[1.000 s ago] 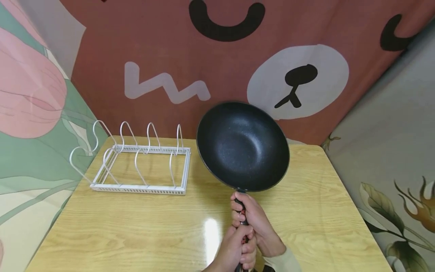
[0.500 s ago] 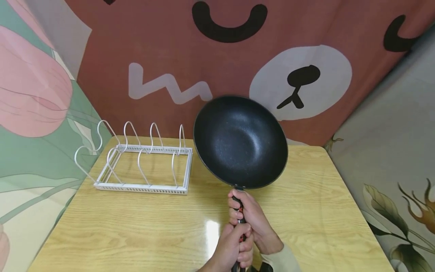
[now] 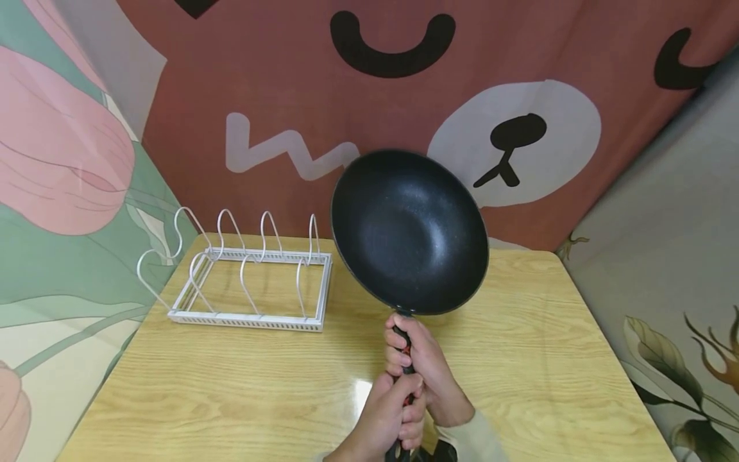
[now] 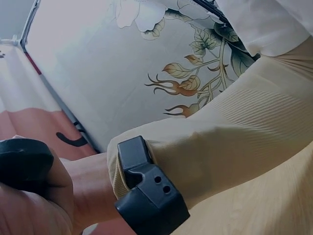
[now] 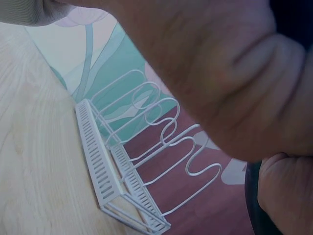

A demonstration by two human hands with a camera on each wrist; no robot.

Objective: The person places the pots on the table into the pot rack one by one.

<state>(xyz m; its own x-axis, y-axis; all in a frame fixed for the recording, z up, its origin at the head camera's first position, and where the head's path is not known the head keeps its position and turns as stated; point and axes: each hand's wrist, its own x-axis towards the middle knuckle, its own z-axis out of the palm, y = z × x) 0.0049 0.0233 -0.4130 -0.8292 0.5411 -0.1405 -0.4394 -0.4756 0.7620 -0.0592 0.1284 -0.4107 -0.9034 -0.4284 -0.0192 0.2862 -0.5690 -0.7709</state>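
A deep black wok [image 3: 407, 234] is held up over the table, tilted so its inside faces me. Its black handle [image 3: 407, 369] with red marks points down toward me. My right hand [image 3: 421, 362] grips the handle close under the pan. Just below, my left hand [image 3: 392, 407] wraps the lower handle, and the two hands meet. In the left wrist view the handle's end [image 4: 24, 164] sticks out of the left fist. The left hand [image 5: 234, 83] fills much of the right wrist view, with the right fingers [image 5: 288, 191] below it.
Left of the wok, a white pan rack [image 3: 248, 323] with several upright wire loops stands on the wooden table [image 3: 231, 385]. A curtain printed with a bear [image 3: 277, 77] hangs close behind the table. Patterned cloths flank both sides.
The wok has risen a little, with both hands keeping their grip on the handle. The whole scene has shifted slightly right in the head view; the rack stays put on the table.
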